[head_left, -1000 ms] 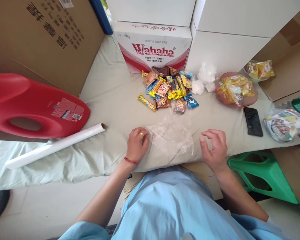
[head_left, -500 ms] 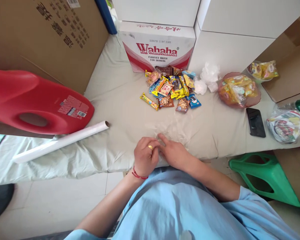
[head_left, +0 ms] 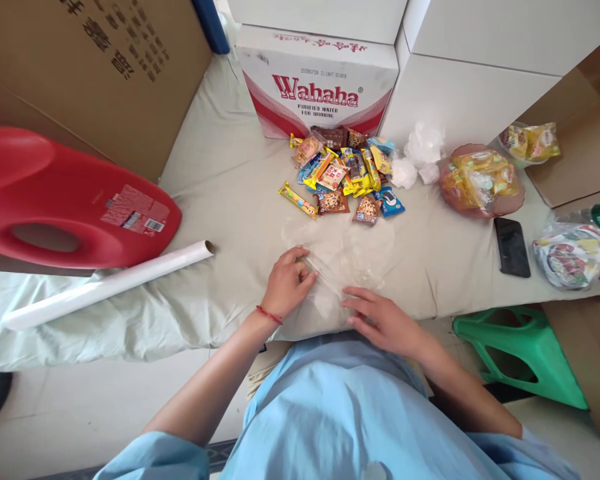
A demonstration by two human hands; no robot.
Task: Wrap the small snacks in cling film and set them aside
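A thin, clear plastic bag (head_left: 365, 250) lies on the cloth in front of me, its outline hard to see. At its near left edge, my left hand (head_left: 289, 283) has curled fingers pinching the film. My right hand (head_left: 385, 321) is at the near right edge, fingers apart and fingertips touching the plastic. A fold of film runs slantwise between the two hands. Beyond the bag sits a pile of small wrapped snacks (head_left: 333, 177), with a yellow bar (head_left: 298, 200) at its left front.
On the left are a large red jug (head_left: 80, 200) and a white tube (head_left: 110, 283). A Wahaba-style printed white-and-red carton (head_left: 320, 87) stands behind the snacks. Rightward are crumpled white plastic (head_left: 424, 147), a pink bowl (head_left: 447, 200) of packets and a phone (head_left: 512, 247). A green stool (head_left: 555, 373) stands below.
My hands have moved from touching each other to being apart, the left slightly forward and the right to the right. The clear plastic is now spread wider between them.
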